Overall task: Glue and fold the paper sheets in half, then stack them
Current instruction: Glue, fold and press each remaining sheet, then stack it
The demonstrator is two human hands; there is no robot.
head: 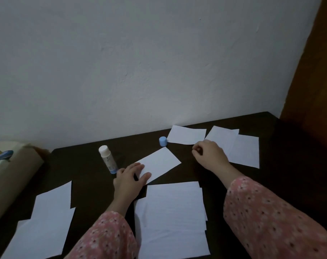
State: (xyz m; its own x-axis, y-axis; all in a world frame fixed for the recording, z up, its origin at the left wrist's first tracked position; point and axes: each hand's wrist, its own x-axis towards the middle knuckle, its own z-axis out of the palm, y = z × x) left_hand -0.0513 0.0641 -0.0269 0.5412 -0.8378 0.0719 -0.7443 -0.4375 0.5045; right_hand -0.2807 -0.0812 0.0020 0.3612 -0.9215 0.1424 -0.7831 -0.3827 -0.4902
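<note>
A folded white sheet lies at an angle in the middle of the dark table. My left hand rests on its near left end with the fingers spread flat. My right hand sits on the table to the right with its fingers curled, and nothing shows in its grip. It lies between a folded sheet at the back and overlapping sheets at the back right. A glue stick with a white top stands beside my left hand. Its blue cap stands apart. Flat sheets lie in front and at the front left.
A beige box with a blue sticker lies along the table's left edge. The white wall runs right behind the table, and a brown wooden panel stands at the right.
</note>
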